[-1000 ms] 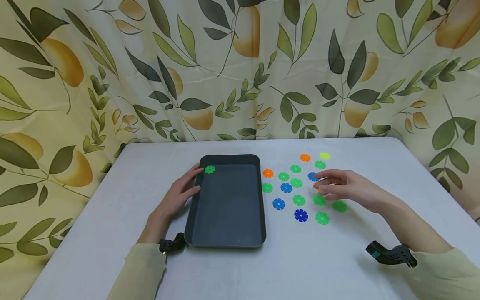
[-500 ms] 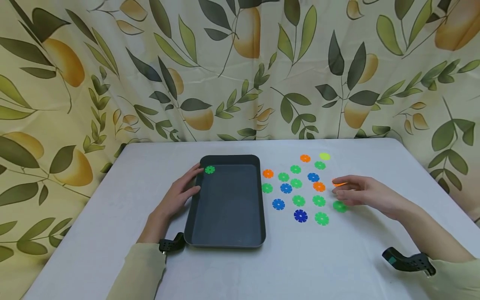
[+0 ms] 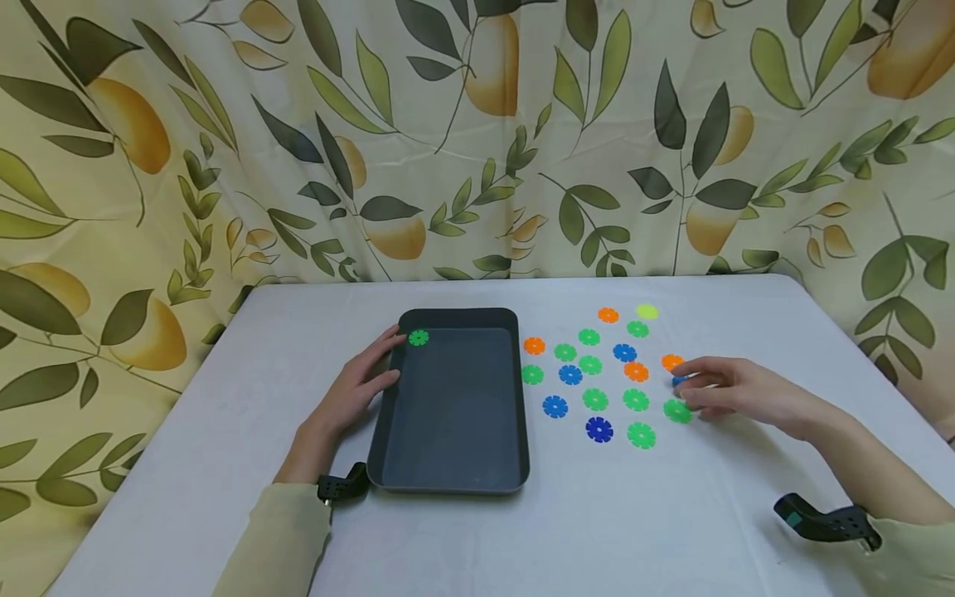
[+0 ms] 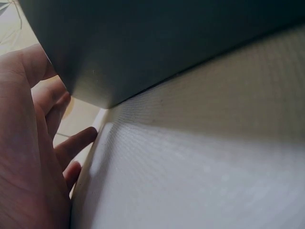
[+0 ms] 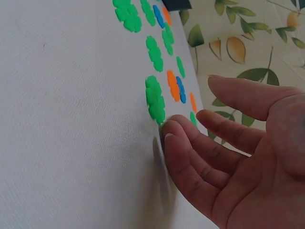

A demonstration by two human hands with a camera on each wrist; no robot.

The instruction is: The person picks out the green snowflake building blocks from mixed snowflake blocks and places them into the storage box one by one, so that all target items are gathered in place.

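A dark grey tray (image 3: 448,398) lies on the table, with one green notched disc (image 3: 419,337) at its upper left corner. My left hand (image 3: 360,383) rests its thumb and fingertips against the tray's left rim. In the left wrist view its relaxed fingers (image 4: 76,143) extend past the tray's corner. My right hand (image 3: 734,387) hovers at the right side of the loose discs, fingers loosely bent and holding nothing. Its fingertips overlap a mostly hidden blue disc (image 3: 677,381). Close to them are an orange disc (image 3: 672,362) and a green disc (image 3: 676,410).
Several green, blue and orange notched discs lie spread right of the tray, including a dark blue disc (image 3: 599,429) nearest me and a yellow disc (image 3: 647,312) at the back. Behind the white table (image 3: 619,531) hangs a leaf-patterned curtain (image 3: 477,166).
My right hand has moved rightward and slightly toward me, uncovering a blue and an orange disc in the middle. The left hand and tray have stayed put.
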